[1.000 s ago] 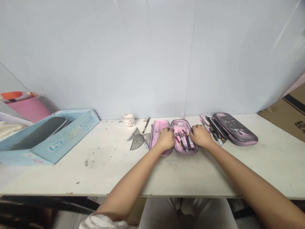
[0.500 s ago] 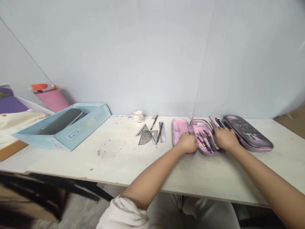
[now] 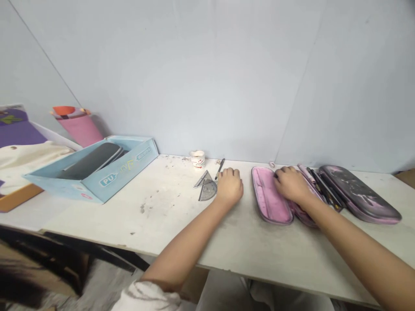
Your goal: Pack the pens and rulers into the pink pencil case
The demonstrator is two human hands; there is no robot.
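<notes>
Pink zip pencil case (image 3: 269, 196), right half newly tipped inward under right hand (image 3: 291, 185), grip there unclear; left hand (image 3: 229, 188), empty, loosely curled, newly off case, just left of it, beside protractor (image 3: 207, 191).

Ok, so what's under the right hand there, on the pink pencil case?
The right hand covers the right half of the pink pencil case; only that half's edge shows by the wrist, beside the left half's pink lining. Whatever lies under the palm can't be seen.
</notes>
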